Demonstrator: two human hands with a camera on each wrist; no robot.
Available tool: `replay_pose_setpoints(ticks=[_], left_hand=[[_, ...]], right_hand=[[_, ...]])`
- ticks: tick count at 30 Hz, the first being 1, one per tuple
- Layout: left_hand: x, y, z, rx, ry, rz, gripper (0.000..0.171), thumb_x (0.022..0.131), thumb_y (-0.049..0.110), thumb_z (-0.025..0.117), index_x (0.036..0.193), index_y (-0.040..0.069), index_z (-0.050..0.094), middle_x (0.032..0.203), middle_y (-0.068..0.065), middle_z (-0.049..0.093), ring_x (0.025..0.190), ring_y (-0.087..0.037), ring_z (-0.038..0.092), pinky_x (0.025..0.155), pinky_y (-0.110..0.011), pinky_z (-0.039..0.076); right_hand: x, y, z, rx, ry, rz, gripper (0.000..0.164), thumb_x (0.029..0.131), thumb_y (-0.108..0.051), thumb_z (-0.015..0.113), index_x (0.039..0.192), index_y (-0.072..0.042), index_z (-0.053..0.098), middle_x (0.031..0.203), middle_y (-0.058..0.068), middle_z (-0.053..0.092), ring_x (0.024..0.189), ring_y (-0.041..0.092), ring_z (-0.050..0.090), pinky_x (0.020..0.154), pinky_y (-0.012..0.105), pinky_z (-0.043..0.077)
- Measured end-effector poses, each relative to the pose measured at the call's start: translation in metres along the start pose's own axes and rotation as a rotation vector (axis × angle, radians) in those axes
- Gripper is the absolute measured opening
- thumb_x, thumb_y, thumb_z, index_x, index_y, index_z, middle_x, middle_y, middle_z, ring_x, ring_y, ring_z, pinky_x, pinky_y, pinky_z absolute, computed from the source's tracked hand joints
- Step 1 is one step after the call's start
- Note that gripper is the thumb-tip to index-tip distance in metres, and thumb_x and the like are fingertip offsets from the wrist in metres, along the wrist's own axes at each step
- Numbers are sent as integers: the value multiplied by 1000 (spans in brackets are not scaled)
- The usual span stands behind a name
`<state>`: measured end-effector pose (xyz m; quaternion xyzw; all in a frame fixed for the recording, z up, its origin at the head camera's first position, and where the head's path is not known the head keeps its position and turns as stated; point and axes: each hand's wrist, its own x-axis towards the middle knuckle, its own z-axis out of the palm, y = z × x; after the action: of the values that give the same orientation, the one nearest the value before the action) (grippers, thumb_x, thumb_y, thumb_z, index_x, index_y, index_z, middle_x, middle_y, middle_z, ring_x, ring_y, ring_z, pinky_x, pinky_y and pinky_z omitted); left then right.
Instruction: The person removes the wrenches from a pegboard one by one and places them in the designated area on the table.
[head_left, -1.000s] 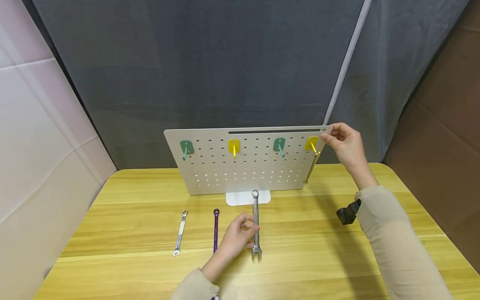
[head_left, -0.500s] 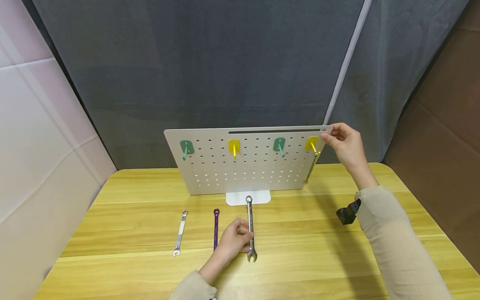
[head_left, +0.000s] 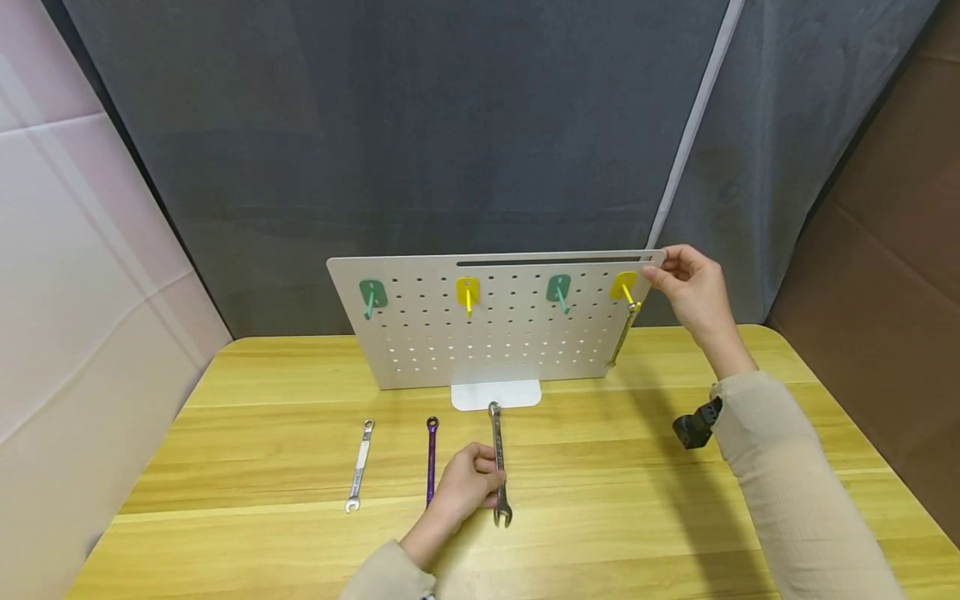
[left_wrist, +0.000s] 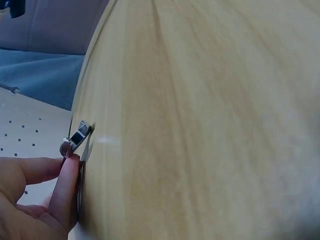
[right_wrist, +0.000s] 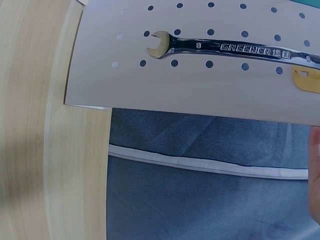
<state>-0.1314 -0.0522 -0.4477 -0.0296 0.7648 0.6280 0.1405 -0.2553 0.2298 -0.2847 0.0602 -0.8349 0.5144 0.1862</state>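
Note:
In the head view my left hand (head_left: 467, 486) pinches a silver combination wrench (head_left: 498, 442) low on its shaft, with the ring end pointing at the pegboard and the open jaw toward me. The left wrist view shows thumb and finger on that wrench (left_wrist: 76, 140) close over the table. My right hand (head_left: 693, 296) grips the top right corner of the white pegboard (head_left: 495, 342). Another silver wrench (right_wrist: 225, 48) hangs from the rightmost yellow hook (head_left: 624, 288). Left of my left hand lie a purple wrench (head_left: 432, 458) and a smaller silver wrench (head_left: 362, 462).
Two green hooks (head_left: 372, 295) and another yellow hook (head_left: 468, 292) sit on the board with nothing hanging from them. The board's white base plate (head_left: 480, 397) rests on the wooden table (head_left: 262, 467). A dark grey curtain (head_left: 375, 125) stands behind.
My left hand has drawn the silver wrench slightly left and toward me, so its ring end now overlaps only the front of the base plate. My right hand stays on the board's corner.

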Motion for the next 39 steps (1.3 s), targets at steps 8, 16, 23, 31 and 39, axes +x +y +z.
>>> replay_pose_setpoints(ticks=[8,16,23,31,39], left_hand=[[-1,3,0,106,39,12,34,84,-3,63,115,-14,53,92,-18,63,62,-11,58,55,-25,59],[-2,7,2,187,60,20,35,84,-2,65,115,-13,54,88,-16,65,58,-11,58,54,-25,58],[-1,6,4,261,88,64,34,80,-3,67,111,-12,56,78,-9,58,51,-9,52,45,-19,52],[-1,6,5,312,97,86,36,79,-3,68,112,-10,55,77,-5,52,47,-8,49,41,-15,45],[-1,7,5,328,93,78,39,78,-3,69,114,-10,54,76,-6,53,47,-8,50,41,-14,45]], right_hand=[[1,0,0,-9,-11,-1,9,90,-16,66,92,-17,57,78,-23,54,75,-3,52,67,4,46],[1,-1,1,-20,-10,6,8,91,-17,65,92,-16,57,78,-22,53,76,-3,52,68,4,46],[0,0,0,-25,-8,5,8,91,-17,64,90,-18,56,78,-22,53,76,-3,52,68,4,46],[0,1,0,-13,-6,6,9,91,-16,64,89,-19,56,77,-22,54,75,-3,52,68,5,47],[1,1,0,2,-11,12,9,91,-15,64,90,-17,55,77,-22,54,75,-4,53,69,4,48]])
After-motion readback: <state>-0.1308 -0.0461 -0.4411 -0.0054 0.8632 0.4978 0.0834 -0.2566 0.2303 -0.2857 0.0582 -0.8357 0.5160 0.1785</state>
